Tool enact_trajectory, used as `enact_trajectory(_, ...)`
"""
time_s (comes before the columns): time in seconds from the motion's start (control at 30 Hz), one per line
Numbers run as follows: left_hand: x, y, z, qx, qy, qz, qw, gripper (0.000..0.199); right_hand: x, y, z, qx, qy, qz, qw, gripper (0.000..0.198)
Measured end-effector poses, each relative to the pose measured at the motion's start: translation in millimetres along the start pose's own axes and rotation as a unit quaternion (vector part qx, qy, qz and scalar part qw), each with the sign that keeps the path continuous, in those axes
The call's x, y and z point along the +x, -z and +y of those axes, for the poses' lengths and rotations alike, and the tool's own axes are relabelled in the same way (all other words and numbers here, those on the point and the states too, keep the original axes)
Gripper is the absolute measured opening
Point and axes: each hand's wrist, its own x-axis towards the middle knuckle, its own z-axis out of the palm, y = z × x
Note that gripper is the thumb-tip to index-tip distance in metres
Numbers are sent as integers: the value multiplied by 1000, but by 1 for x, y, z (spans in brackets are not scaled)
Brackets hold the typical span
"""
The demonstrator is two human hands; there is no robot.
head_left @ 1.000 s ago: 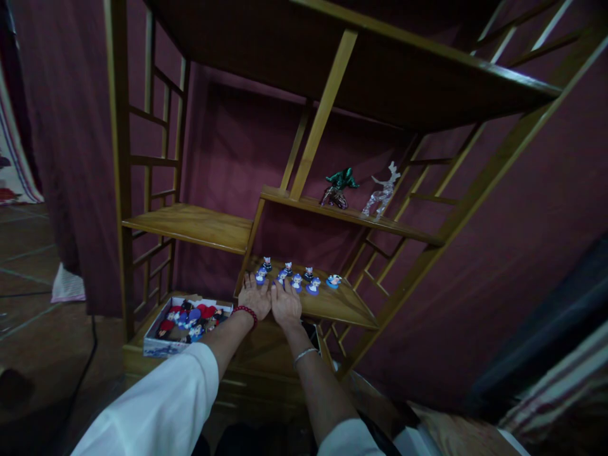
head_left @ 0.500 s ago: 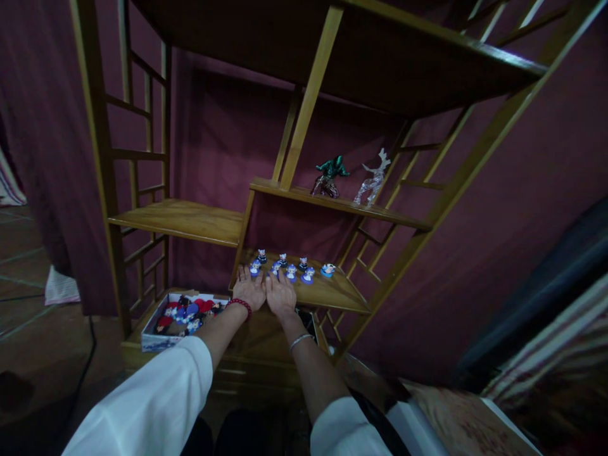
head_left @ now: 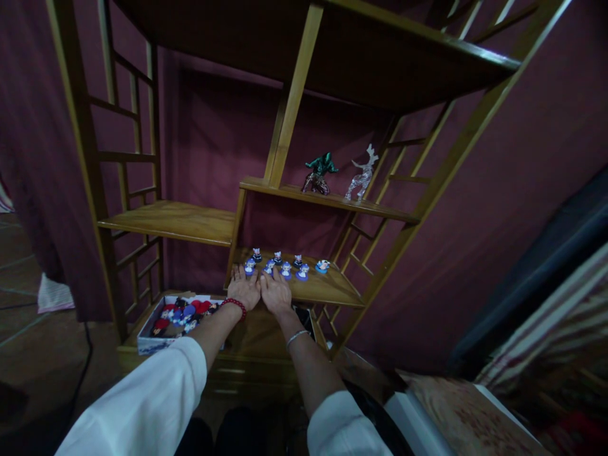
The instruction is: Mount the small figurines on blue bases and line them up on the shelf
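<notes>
Side by side at the front edge of the low wooden shelf (head_left: 327, 292) are my left hand (head_left: 244, 288) and my right hand (head_left: 275, 291). Both are open, palms down, with fingers stretched towards a row of small purple-and-white figurines (head_left: 285, 270). The fingertips reach close to the leftmost figurines; whether they touch cannot be made out. Behind that row stand several small dark figurines (head_left: 278, 258), and a blue-based figurine (head_left: 322, 266) is off to the right. A red bead bracelet (head_left: 236, 306) circles my left wrist, a silver bangle (head_left: 297, 337) my right.
An open box (head_left: 156, 347) of mixed figurines sits at lower left. On the shelf above stand a green-and-bronze figure (head_left: 320, 172) and a clear deer statuette (head_left: 362, 174). Wooden posts (head_left: 294, 95) and side lattices frame the shelving. A dark container partly shows behind my right wrist.
The view has shifted slightly, so the shelving appears further left. My hands remain side by side at the shelf edge, fingers still outstretched; the figurines keep their arrangement.
</notes>
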Motion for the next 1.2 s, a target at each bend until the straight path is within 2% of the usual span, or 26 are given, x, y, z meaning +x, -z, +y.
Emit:
enact_trajectory(0.3,-2,3,0,11,-9,4,1000,50,-5,-1,2,10,35,29,999,39)
enact_trajectory(0.77,1,0,0,6,-1,-15,1000,49,-7,-3,1,-3,7,29,1000,39)
enact_trajectory(1.2,0,0,1,18,-5,-3,1000,50,-7,-4,2,9,3,33,999,38)
